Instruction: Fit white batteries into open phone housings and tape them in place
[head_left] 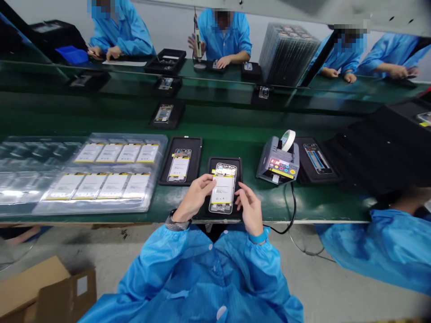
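Containing a white battery [223, 190], an open phone [227, 170] is over a black tray [239, 169].

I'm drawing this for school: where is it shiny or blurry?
Head view: white glare streaks the clear battery tray at left; same head view: the blue sleeve at the right edge looks smeared, the open phone mid-picture clearer.

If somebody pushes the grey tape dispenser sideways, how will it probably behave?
The tape dispenser would probably slide before tipping, because its body looks wide at the base. The white tape roll might turn, since it stands on edge. The black cable beside it may drag along.
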Demonstrator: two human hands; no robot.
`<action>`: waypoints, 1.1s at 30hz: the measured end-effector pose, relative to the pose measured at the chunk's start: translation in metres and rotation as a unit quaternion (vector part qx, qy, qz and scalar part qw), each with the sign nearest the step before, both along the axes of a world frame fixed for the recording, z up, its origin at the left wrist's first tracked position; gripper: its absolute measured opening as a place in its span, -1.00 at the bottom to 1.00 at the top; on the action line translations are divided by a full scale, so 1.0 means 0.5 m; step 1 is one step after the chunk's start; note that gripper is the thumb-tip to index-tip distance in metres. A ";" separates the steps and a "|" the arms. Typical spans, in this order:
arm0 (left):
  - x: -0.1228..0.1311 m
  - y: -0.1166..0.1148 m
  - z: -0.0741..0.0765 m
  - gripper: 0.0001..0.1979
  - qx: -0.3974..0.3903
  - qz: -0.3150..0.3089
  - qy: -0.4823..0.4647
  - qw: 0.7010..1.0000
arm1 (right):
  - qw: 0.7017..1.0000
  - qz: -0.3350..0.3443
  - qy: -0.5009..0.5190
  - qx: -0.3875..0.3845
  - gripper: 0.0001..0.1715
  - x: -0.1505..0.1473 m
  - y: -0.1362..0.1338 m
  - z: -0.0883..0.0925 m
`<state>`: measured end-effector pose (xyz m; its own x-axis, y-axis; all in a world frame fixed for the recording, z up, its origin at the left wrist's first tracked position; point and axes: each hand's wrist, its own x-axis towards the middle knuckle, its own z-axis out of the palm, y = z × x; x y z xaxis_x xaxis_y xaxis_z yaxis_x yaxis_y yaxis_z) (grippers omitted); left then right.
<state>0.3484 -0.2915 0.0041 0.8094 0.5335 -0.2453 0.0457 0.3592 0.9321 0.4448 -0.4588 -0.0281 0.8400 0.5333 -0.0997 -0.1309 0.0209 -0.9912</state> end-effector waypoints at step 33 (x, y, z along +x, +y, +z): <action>-0.057 -0.048 0.017 -0.34 0.099 0.110 0.006 0.989 | 0.986 0.021 0.134 0.100 -0.39 -0.143 0.034 0.018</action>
